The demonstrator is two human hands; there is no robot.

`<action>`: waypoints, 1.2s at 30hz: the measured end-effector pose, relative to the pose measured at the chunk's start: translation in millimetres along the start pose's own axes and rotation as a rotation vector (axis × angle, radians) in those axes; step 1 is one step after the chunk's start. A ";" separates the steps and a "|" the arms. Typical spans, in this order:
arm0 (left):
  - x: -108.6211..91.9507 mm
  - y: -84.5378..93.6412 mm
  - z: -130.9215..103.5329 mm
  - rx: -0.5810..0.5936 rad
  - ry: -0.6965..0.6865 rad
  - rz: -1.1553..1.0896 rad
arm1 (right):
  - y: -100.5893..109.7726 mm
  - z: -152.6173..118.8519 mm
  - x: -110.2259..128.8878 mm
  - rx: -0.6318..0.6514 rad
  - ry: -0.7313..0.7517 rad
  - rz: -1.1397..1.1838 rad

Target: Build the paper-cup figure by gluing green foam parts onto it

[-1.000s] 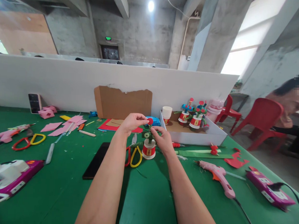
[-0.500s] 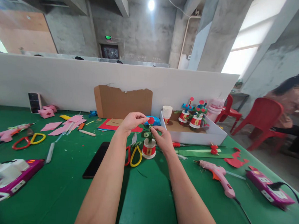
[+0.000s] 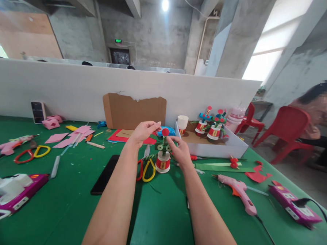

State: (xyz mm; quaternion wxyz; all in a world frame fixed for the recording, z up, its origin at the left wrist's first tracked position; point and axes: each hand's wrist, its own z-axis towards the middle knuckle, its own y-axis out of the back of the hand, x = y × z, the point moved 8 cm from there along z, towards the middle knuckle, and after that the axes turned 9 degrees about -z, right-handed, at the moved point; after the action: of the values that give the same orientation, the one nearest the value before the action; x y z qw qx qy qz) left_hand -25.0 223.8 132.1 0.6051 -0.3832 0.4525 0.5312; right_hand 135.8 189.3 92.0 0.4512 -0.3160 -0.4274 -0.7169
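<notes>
A small paper-cup figure (image 3: pixel 163 162) stands upright on the green table, with a red-and-white cup base, eye-like discs, striped folded arms and a red round piece (image 3: pixel 165 132) on a striped paper stalk (image 3: pixel 165 141). The fingers of my right hand (image 3: pixel 180 151) are closed at the stalk from the right side. My left hand (image 3: pixel 146 132) hovers at the upper left of the red piece, thumb and forefinger pinched together; whatever lies between them is too small to make out. Scissors (image 3: pixel 149 171) with red and yellow handles lie just left of the cup.
Behind, a white box (image 3: pixel 214 150) holds similar figures. To the right lie a pink glue gun (image 3: pixel 238 192), green paper strips (image 3: pixel 224 169) and a purple power strip (image 3: pixel 294 206). A black phone (image 3: pixel 105 175) lies near my left forearm; pink paper pieces (image 3: pixel 77 135) are farther left.
My left hand has moved off the red round piece, slightly up and left. My right hand has shifted a little right, and more of the figure's eye discs shows.
</notes>
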 end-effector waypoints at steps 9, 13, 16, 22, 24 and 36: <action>-1.8 -4.6 -1.5 0.051 -0.009 0.021 | -2.5 -0.8 4.1 -0.015 0.054 0.005; 0.0 -6.8 -1.1 0.072 -0.013 -0.002 | -6.9 -1.0 3.2 -0.018 0.101 0.001; 1.6 -7.4 -0.2 0.077 -0.010 -0.011 | -8.2 -0.9 2.1 -0.014 0.110 -0.014; 3.8 -6.8 0.8 0.078 0.009 -0.019 | -8.1 -0.7 0.6 -0.012 0.090 -0.039; 3.6 -6.7 0.8 0.079 0.008 -0.016 | -7.9 -0.9 0.5 -0.013 0.080 -0.046; 6.7 -8.0 0.6 0.082 0.026 -0.002 | -6.7 -0.6 -2.3 -0.015 0.047 -0.037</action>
State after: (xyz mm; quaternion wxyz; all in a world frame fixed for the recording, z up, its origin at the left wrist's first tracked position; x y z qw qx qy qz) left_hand -16.8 225.2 125.7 0.6147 -0.3655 0.4815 0.5066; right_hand 130.5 191.2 87.6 0.4452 -0.2944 -0.4173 -0.7355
